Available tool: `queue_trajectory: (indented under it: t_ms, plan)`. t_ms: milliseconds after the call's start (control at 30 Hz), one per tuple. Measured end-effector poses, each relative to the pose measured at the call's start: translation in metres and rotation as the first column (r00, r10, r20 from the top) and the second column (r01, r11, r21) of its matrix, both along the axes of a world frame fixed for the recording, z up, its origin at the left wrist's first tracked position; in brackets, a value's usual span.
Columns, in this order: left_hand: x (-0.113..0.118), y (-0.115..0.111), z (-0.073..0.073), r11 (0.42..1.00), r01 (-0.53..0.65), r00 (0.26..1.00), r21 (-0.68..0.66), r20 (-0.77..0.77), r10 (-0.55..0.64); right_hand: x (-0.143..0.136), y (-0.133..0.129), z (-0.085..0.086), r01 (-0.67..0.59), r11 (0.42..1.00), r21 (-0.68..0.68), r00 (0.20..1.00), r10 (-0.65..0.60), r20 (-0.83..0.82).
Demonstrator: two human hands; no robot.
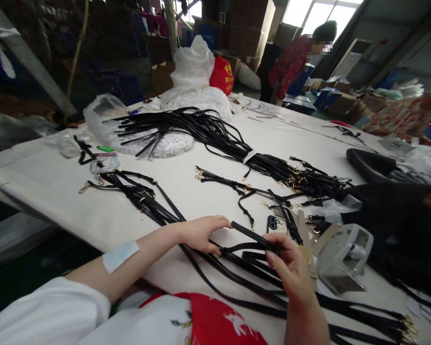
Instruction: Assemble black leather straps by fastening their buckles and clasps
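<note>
Black straps with gold clips [154, 209] run across the near part of the white table, passing under both hands. My right hand [287, 258] pinches a black strap [249, 232] whose free end points up and left. Just left of that end is my left hand [204, 235], its thumb and fingers apart around the strap's loop, with nothing plainly gripped. Beyond the hands lies a short black strap piece with clips [222, 181]. A large bundle of black straps [215, 132], tied with a white band, stretches over the table's middle.
On the white table [147, 258] stand a phone [276, 224], a clear plastic dispenser [345, 258] and a green item [105, 149]. Plastic bags [192, 62] and a red bag [221, 75] are at the back. A person in red plaid [290, 64] stands beyond; another person [405, 115] is at right.
</note>
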State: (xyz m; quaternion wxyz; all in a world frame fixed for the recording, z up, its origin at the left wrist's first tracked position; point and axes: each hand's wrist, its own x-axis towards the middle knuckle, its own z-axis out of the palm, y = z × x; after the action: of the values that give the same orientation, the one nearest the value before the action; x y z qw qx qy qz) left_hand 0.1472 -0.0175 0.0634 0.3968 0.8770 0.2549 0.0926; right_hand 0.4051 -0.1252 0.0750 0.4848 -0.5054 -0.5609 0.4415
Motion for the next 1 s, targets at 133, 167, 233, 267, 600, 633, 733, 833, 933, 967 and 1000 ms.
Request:
queue_trajectory:
  t_ms: [133, 167, 233, 267, 600, 633, 733, 833, 933, 967, 1000]
  plan:
    - [0.018, -0.007, -0.013, 0.982, 0.137, 0.99, -0.128, 0.041, -0.133, 0.0, 0.0, 0.003, 0.0, 0.999, 0.035, 0.986, 0.006, -0.165]
    - [0.022, -0.009, -0.018, 0.973, 0.131, 0.991, -0.188, 0.021, -0.13, 0.001, 0.0, 0.003, 0.014, 0.999, 0.038, 0.982, -0.007, -0.189]
    - [0.024, -0.011, -0.025, 0.948, 0.077, 0.996, -0.31, -0.02, -0.087, 0.008, -0.001, 0.003, 0.062, 0.997, 0.039, 0.98, -0.053, -0.193]
    - [0.022, -0.011, -0.025, 0.929, 0.048, 0.998, -0.367, -0.026, -0.062, 0.012, -0.001, 0.003, 0.083, 0.996, 0.04, 0.983, -0.075, -0.168]
    - [0.008, -0.002, 0.02, 0.963, 0.05, 0.997, -0.266, -0.039, -0.063, 0.009, 0.011, 0.004, 0.01, 0.996, -0.083, 0.86, 0.034, 0.508]
    - [0.011, -0.004, 0.024, 0.975, 0.06, 0.997, -0.215, -0.043, -0.07, 0.005, 0.012, 0.004, -0.015, 0.996, -0.085, 0.843, 0.058, 0.534]
    - [0.022, -0.011, 0.031, 0.995, 0.079, 0.995, -0.06, -0.062, -0.083, -0.001, 0.013, 0.005, -0.049, 0.993, -0.106, 0.818, 0.1, 0.567]
    - [0.031, -0.018, 0.034, 0.994, 0.083, 0.993, 0.07, -0.088, -0.076, -0.002, 0.01, 0.006, -0.086, 0.986, -0.143, 0.805, 0.154, 0.573]
    - [0.037, -0.022, 0.036, 0.982, 0.075, 0.993, 0.172, -0.102, -0.058, -0.003, 0.007, 0.008, -0.135, 0.976, -0.173, 0.812, 0.209, 0.546]
    - [0.038, -0.023, 0.037, 0.977, 0.073, 0.993, 0.198, -0.105, -0.053, -0.004, 0.006, 0.009, -0.152, 0.971, -0.186, 0.818, 0.229, 0.528]
    - [0.039, -0.023, 0.039, 0.973, 0.075, 0.993, 0.22, -0.107, -0.052, -0.004, 0.005, 0.009, -0.167, 0.966, -0.198, 0.824, 0.247, 0.51]
